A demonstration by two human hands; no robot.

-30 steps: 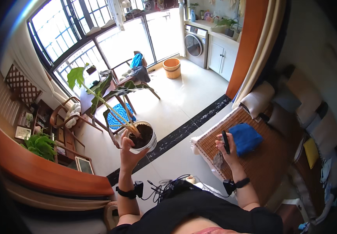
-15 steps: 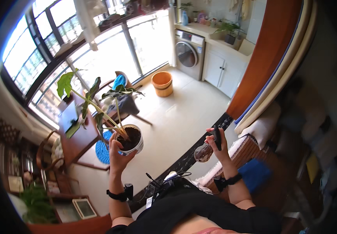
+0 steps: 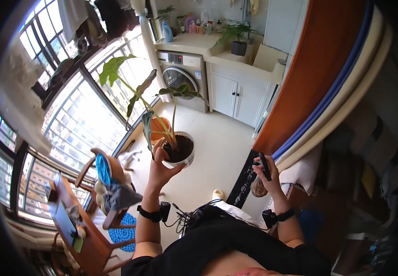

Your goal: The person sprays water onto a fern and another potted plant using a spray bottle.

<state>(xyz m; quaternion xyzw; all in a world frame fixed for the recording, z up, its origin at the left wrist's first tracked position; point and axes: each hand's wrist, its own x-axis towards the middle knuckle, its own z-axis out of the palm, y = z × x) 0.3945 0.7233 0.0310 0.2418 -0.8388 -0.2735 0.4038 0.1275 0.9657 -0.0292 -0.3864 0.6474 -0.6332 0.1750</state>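
Note:
My left hand [image 3: 160,171] grips a white plant pot [image 3: 189,159] by its near left rim, the thumb and fingers around its side. Dark soil fills the pot, and a leafy potted plant [image 3: 138,94] with long pale stalks and large green leaves rises from it, leaning left. In my right hand [image 3: 272,178] is a spray bottle [image 3: 259,188] with a round, clear patterned body and a black head; my fingers wrap around its upper part and hide some of it. Both hands are held out ahead of my body, apart from each other.
Ahead stand a washing machine [image 3: 180,76] and a white cabinet [image 3: 240,94] under a counter holding bottles and a potted fern [image 3: 236,34]. A wooden bucket [image 3: 160,126] is behind the plant. To the left are a wooden table [image 3: 77,221] and a chair; curtains [image 3: 332,92] hang right.
My view has turned left to right and come nearer the washing machine and cabinet. Both hands still hold the pot and the spray bottle; the pot now appears farther right, in front of the bucket.

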